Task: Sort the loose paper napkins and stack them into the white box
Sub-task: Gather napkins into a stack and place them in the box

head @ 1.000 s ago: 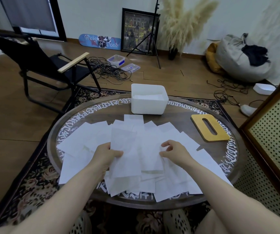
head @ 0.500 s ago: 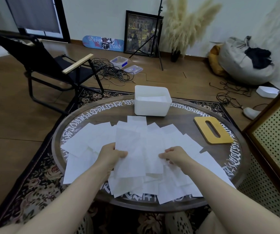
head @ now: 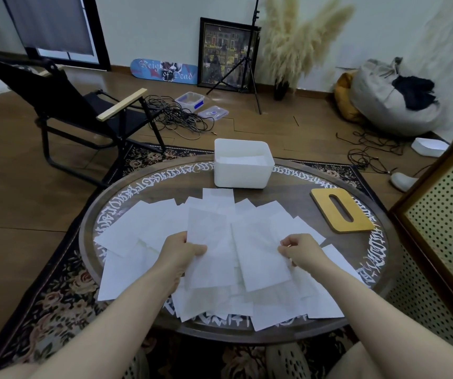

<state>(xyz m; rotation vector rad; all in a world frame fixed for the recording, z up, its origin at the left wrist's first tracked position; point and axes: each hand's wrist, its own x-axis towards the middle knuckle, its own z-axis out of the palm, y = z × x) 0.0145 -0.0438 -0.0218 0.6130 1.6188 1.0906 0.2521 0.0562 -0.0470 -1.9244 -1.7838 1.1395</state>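
Note:
Several loose white paper napkins (head: 282, 222) lie spread and overlapping across the near half of the round table (head: 296, 192). My left hand (head: 180, 251) pinches one napkin (head: 210, 242) by its left edge and holds it a little above the pile. My right hand (head: 300, 251) pinches the right edge of another napkin (head: 258, 258) beside it. The white box (head: 241, 173) stands open at the far edge of the table, with some napkins lying inside.
A yellow wooden lid with a slot (head: 341, 210) lies on the table at the right. A black folding chair (head: 83, 113) stands to the far left, cables (head: 176, 119) cover the floor behind, and a perforated cabinet (head: 446, 231) stands close on the right.
My right hand has closed its fingers on the edge of a napkin and lifted it slightly. My left hand keeps its napkin and has raised it a little.

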